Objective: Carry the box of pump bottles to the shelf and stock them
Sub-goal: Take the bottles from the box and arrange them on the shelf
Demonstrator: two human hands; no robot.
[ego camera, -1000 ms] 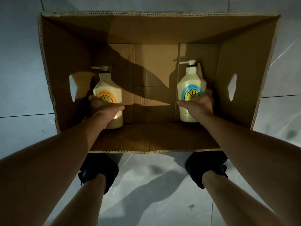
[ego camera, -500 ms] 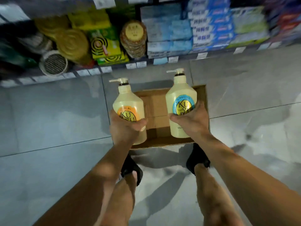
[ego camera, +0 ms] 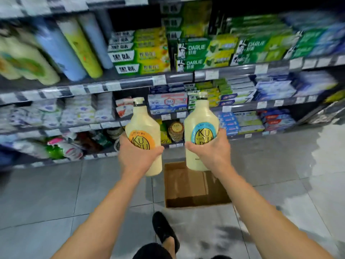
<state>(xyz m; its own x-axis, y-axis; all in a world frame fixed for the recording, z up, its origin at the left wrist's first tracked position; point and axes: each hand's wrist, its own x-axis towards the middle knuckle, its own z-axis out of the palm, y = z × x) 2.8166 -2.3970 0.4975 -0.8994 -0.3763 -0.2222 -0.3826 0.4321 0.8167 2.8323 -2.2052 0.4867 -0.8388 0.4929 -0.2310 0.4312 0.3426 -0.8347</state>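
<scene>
My left hand [ego camera: 137, 157] grips a cream pump bottle with an orange label [ego camera: 143, 128], held upright in front of the shelves. My right hand [ego camera: 211, 152] grips a second cream pump bottle with a blue label [ego camera: 200, 118], also upright, a little higher. The open cardboard box [ego camera: 188, 186] sits on the floor below and between my arms, with no bottle visible in the part I can see. The store shelf [ego camera: 168, 79] rises in front of me, blurred by motion.
The shelves hold toothpaste boxes [ego camera: 205, 51], tall rolls [ego camera: 74, 45], tissue packs [ego camera: 74, 111] and round tins [ego camera: 175, 130]. Grey tiled floor [ego camera: 56, 193] spreads around the box. My black shoe [ego camera: 164, 230] stands just behind the box.
I lifted both bottles out of the box and raised them while my view tilted up from the box to the shelves. The box stays on the floor.
</scene>
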